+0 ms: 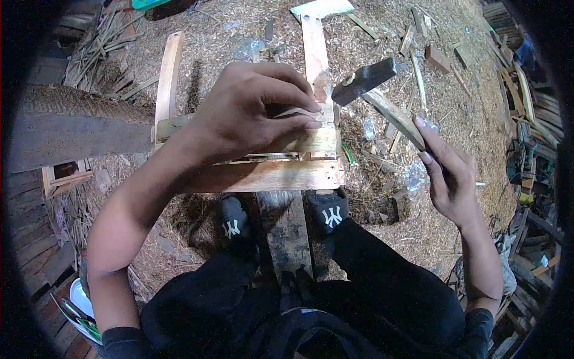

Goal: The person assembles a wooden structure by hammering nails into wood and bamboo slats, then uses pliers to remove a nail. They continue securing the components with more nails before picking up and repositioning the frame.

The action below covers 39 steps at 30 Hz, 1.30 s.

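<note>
Hammer (388,112) angles over floor (484,137) by wooden frame's edge (336,175).

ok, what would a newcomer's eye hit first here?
First the hammer, in the upper right of the view, gripped by the right hand. Then the left hand over the wooden frame, fingertips near its right end; whether they hold anything is unclear. Below, dark, white-marked shoes flank a worn beam.
</note>
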Tool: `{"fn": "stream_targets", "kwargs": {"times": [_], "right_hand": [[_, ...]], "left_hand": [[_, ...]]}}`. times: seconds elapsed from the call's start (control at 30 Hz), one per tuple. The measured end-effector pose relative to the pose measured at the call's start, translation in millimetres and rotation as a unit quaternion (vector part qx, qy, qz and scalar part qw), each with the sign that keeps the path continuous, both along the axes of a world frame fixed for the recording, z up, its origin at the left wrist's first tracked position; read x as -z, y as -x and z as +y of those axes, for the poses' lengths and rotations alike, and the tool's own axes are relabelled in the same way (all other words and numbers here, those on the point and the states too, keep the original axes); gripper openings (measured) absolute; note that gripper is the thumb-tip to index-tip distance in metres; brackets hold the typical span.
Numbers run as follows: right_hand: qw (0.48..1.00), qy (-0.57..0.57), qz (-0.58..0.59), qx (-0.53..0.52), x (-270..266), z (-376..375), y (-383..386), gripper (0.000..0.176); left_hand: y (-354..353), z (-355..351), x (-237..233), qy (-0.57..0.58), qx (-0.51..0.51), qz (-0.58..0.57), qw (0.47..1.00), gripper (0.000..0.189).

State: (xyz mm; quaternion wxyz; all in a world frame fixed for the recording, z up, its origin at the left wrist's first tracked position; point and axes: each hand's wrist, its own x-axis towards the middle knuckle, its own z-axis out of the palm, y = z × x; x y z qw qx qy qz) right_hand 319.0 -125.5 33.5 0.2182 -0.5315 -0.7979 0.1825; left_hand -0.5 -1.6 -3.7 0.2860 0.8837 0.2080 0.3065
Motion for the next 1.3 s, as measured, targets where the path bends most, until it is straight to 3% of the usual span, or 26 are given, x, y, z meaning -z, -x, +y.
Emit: {"fn": "stream_targets", "kwargs": {"times": [0.43, 0.53, 0.6, 0.7, 0.8, 0.87, 1.0, 1.2, 1.3], "right_hand": [[1.0, -0.004, -0.003, -0.004, -4.4, 0.8, -0.2, 0.053], [1.0, 0.001, -0.003, 0.003, -6.3, 1.7, -0.6, 0.054], [1.0, 0.016, 0.004, 0.009, -5.5, 1.8, 0.2, 0.054], [1.0, -0.02, 0.007, 0.003, -6.3, 1.3, 2.8, 0.054], [0.997, 0.059, -0.039, 0.011, -10.7, -0.1, 1.9, 0.047], [1.0, 0.0, 0.006, -0.004, -5.0, 1.3, 2.9, 0.055], [1.0, -0.015, -0.017, 0.005, -8.4, 2.9, 3.2, 0.055], [0.985, 0.068, -0.158, 0.006, -40.9, 6.7, 7.4, 0.052], [0.994, -0.006, -0.111, -0.014, -32.8, 8.8, 5.4, 0.053]], "left_hand": [[13.7, -10.9, -11.6, 0.073, 0.011, 0.089, 0.993, 0.019], [13.0, -8.7, -13.3, 0.059, -0.036, 0.092, 0.993, 0.025], [15.7, -4.9, -17.8, 0.065, -0.016, 0.182, 0.981, 0.031], [16.5, -7.9, -12.8, 0.059, -0.038, 0.174, 0.982, 0.03], [13.7, -15.8, -7.9, 0.023, -0.066, 0.111, 0.991, 0.027], [13.8, -16.9, -9.0, 0.012, -0.07, 0.132, 0.989, 0.027], [15.2, -17.9, -7.4, 0.002, -0.072, 0.126, 0.989, 0.027], [14.2, -16.3, -8.3, 0.002, -0.072, 0.136, 0.988, 0.027], [15.9, -14.6, -13.6, 0.055, -0.052, 0.169, 0.983, 0.03]]}}
